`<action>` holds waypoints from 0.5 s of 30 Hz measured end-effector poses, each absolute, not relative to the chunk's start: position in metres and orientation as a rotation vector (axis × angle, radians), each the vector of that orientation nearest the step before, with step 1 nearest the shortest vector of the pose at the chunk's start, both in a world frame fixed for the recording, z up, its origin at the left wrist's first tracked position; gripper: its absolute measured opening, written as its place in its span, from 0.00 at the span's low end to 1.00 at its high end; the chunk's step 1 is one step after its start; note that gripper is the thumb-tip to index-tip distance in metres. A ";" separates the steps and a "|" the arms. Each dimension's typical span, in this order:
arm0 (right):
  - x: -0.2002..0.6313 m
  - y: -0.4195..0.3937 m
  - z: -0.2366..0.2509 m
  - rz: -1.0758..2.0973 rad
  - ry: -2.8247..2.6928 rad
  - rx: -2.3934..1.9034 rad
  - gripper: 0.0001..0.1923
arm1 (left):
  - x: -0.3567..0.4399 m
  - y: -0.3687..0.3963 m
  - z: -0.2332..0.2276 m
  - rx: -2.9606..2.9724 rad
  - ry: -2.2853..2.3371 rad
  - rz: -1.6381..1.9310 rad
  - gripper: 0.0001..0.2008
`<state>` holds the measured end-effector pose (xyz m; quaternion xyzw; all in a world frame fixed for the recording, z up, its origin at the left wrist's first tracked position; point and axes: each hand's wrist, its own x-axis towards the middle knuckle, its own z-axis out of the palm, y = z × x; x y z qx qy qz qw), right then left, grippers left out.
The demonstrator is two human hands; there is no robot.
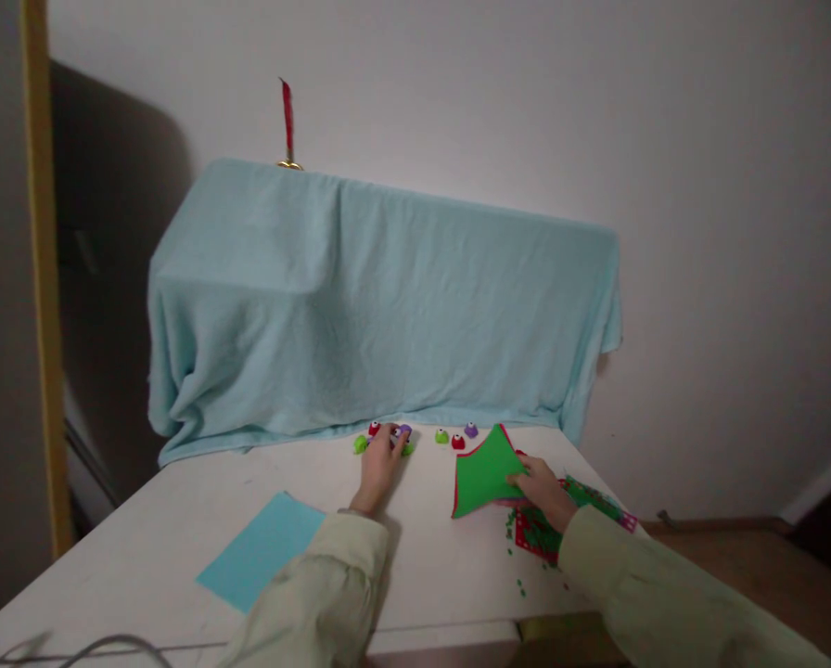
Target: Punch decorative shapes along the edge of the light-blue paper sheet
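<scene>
My left hand point(380, 468) is closed over a cluster of small one-eyed figures at the back of the white table. Its fingertips rest at a purple figure point(405, 430). Beside this hand are a green figure point(361, 445) and a red figure point(375, 428); the fingers partly hide the cluster. Over on the right, my right hand point(542, 487) grips a green star-like sheet point(489, 475) with curved-in sides and a red layer behind it. The sheet is tilted above the table. Between the hands sit another green figure point(441, 436), a red one point(458, 443) and a purple one point(471, 430).
A light blue sheet point(262, 552) lies at the left on the white table point(429, 575). Red and green perforated pieces point(537, 538) with scattered green bits are under my right arm. A blue cloth point(415, 306) covers a raised block behind. A cable point(120, 640) crosses the front left.
</scene>
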<state>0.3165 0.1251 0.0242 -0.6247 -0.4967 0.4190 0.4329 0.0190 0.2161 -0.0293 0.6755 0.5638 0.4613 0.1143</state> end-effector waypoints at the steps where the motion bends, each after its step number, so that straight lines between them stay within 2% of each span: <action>1: 0.326 0.119 0.029 1.047 -1.234 -1.568 0.23 | 0.019 0.215 -0.028 1.987 1.647 1.346 0.18; 8: 0.355 0.094 0.070 1.088 -1.170 -1.659 0.21 | 0.023 0.218 -0.030 2.014 1.570 1.372 0.18; 12: 0.327 0.098 0.079 1.147 -1.162 -1.475 0.20 | 0.023 0.220 -0.032 2.021 1.544 1.372 0.18; 15: 0.295 0.109 0.069 1.253 -1.100 -1.392 0.18 | 0.023 0.218 -0.030 2.029 1.519 1.394 0.19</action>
